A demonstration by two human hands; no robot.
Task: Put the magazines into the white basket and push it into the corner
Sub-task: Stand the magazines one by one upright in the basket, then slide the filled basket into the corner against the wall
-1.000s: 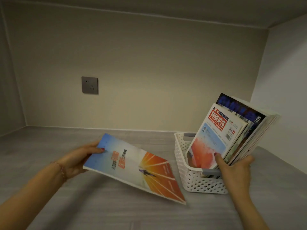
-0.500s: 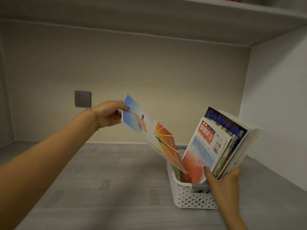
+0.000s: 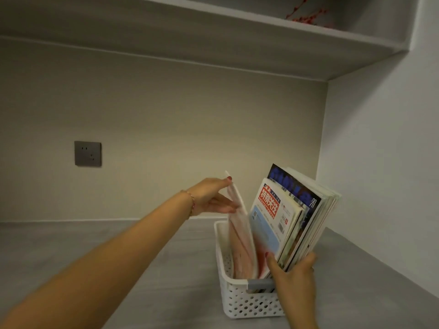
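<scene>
A white perforated basket (image 3: pixel 240 302) stands on the grey wooden surface (image 3: pixel 118 257), a short way out from the right wall. Several magazines (image 3: pixel 280 214) stand in it, leaning right, the front one with a red and white title block. My right hand (image 3: pixel 294 279) grips the lower near edge of this stack, thumb on the front cover. Another magazine (image 3: pixel 240 233) stands nearly upright in the basket's left part, seen edge-on. My left hand (image 3: pixel 211 198) pinches its top edge between thumb and fingers.
A grey wall socket (image 3: pixel 88 153) sits on the back wall at the left. The white right wall (image 3: pixel 380 162) meets the back wall in a corner behind the basket. A shelf (image 3: pixel 237 32) overhead carries red twigs (image 3: pixel 306 15).
My left hand lifted the orange and blue magazine off the surface, swung it right and stood it in the basket. My right hand kept holding the stack tilted right.
</scene>
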